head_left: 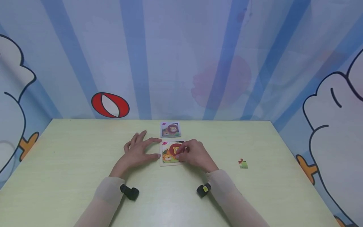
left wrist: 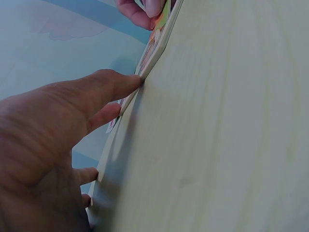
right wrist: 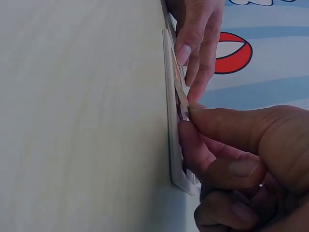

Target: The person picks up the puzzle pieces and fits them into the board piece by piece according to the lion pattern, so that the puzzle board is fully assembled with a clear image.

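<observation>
The left hand (head_left: 138, 151) lay flat on the pale table (head_left: 71, 164), fingers straight, thumb and forefinger touching the left edge of the lion puzzle board (head_left: 164, 162) at the table's middle. The right hand (head_left: 194, 154) had curled fingers pinching a puzzle piece (right wrist: 181, 94), tilted against the board. A reference card (head_left: 170, 129) lay just behind, one loose piece (head_left: 243, 163) well off right.
</observation>
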### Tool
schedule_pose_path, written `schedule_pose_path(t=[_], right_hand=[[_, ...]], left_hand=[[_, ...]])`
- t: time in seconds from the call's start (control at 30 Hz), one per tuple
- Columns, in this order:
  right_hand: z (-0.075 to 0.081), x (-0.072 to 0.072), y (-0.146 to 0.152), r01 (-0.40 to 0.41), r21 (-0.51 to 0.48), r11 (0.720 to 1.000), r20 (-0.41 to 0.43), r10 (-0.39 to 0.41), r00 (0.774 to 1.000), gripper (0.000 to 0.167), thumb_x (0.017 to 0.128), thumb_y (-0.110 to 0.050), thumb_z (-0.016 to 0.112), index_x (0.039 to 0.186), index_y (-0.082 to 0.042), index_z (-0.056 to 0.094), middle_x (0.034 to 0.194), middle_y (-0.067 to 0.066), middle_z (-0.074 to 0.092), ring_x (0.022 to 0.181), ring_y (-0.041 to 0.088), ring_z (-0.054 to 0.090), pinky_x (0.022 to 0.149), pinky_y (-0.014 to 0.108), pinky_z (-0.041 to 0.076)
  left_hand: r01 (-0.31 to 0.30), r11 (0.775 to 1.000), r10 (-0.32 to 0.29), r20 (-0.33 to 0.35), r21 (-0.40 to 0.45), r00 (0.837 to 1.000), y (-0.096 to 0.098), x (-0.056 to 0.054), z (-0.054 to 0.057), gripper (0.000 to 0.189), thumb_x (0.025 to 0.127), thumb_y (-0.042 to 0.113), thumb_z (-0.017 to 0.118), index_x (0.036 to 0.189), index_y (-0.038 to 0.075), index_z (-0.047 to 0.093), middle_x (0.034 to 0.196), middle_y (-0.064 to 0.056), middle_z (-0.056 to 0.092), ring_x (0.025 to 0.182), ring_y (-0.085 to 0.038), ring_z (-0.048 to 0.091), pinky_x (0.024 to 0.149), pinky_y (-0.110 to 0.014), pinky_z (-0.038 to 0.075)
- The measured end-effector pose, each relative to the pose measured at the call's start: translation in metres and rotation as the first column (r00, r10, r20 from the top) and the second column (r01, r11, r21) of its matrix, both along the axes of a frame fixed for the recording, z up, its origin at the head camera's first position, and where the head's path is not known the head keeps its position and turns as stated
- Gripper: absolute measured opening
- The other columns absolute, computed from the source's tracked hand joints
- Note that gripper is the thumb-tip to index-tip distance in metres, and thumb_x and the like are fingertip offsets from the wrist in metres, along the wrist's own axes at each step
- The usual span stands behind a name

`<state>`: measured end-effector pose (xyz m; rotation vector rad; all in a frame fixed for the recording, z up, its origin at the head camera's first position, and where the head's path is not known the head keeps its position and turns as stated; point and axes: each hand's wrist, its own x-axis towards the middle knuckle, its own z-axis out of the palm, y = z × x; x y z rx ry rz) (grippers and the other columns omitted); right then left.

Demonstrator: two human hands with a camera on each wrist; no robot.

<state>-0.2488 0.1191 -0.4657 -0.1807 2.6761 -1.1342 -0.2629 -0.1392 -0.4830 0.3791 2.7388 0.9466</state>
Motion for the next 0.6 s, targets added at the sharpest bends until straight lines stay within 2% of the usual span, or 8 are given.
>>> schedule_pose_path(t=[0.17, 0.33, 0.6], right_hand=[[0.0045, -0.0032, -0.0040, 0.020, 0.055, 0.998, 0.047, -0.022, 0.999, 0.008, 0.090, -0.020, 0.086, 0.089, -0.017, 0.078, 0.094, 0.004, 0.072, 0.083, 0.021, 0.060, 0.067, 0.029, 0.045], [0.0056, -0.0048, -0.0047, 0.016, 0.066, 0.998, 0.062, -0.020, 0.998, 0.010, 0.089, -0.019, 0.086, 0.086, -0.016, 0.077, 0.098, 0.005, 0.072, 0.083, 0.020, 0.059, 0.065, 0.028, 0.044], [-0.0037, -0.0025, 0.0013, -0.009, 0.065, 0.998, 0.011, 0.008, 1.000, 0.016, 0.090, -0.022, 0.087, 0.084, -0.016, 0.074, 0.081, 0.000, 0.063, 0.074, 0.017, 0.053, 0.064, 0.029, 0.040]], left_hand=[[0.001, 1.000, -0.001, -0.001, 0.004, 1.000, -0.0003, 0.0000, 0.0000, 0.060, 0.095, 0.042, 0.076, 0.152, 0.033, 0.059, 0.181, -0.023, 0.008, 0.165, -0.056, -0.004, 0.122, -0.083, 0.002], [-0.005, 1.000, 0.005, 0.004, 0.008, 1.000, 0.0006, 0.0007, -0.0001, 0.061, 0.094, 0.042, 0.077, 0.151, 0.032, 0.059, 0.181, -0.023, 0.008, 0.165, -0.055, -0.005, 0.123, -0.082, 0.002], [-0.009, 1.000, 0.009, 0.015, 0.001, 1.000, 0.0007, 0.0003, 0.0006, 0.061, 0.094, 0.041, 0.077, 0.152, 0.033, 0.058, 0.181, -0.022, 0.007, 0.165, -0.055, -0.006, 0.123, -0.082, 0.001]])
